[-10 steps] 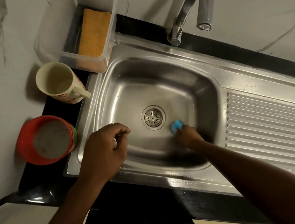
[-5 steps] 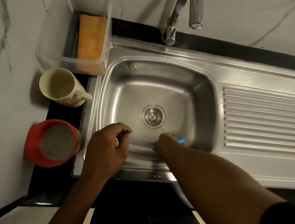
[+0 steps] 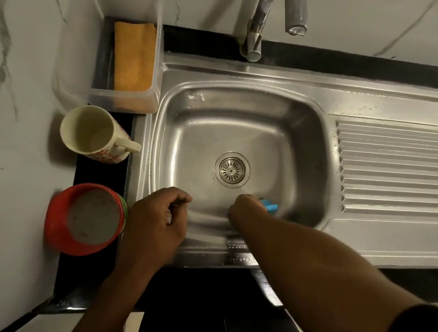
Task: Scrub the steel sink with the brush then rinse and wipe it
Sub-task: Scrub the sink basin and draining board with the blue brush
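Head view, the only one. The right hand (image 3: pixel 244 207) was down in the basin of the steel sink (image 3: pixel 235 127), fingers closed around a blue brush (image 3: pixel 269 206); only a short blue end showed past the knuckles, so the bristle face was hidden. The hand sat on the near slope of the basin, between the front wall and the drain strainer (image 3: pixel 231 170), probably because that curved transition is where the scrubbing stroke was being worked. The left hand (image 3: pixel 155 224) was curled into a loose fist on the front-left rim; whether it held anything could not be told. Likely it rested there to brace the body over the basin.

Materials: the sink was brushed stainless, dull sheen, rounded corners, with droplets on the rim and a pale smear near the back-left corner. A ribbed drainboard (image 3: pixel 397 160) ran to the right, its ridges sloping toward the basin. The strainer was a round slotted disc. The tap (image 3: pixel 273 7) stood at the back, no water flowing.

On the black tabletop (image 3: pixel 99 171) left of the sink: a clear plastic tub (image 3: pixel 124 100) holding an orange cloth (image 3: pixel 134 56), soft and folded, presumably kept for the wipe; a cream mug (image 3: pixel 93 134); a red bowl (image 3: pixel 82 220).

Judgement: scrubbing stage, rinse and wipe not yet done.
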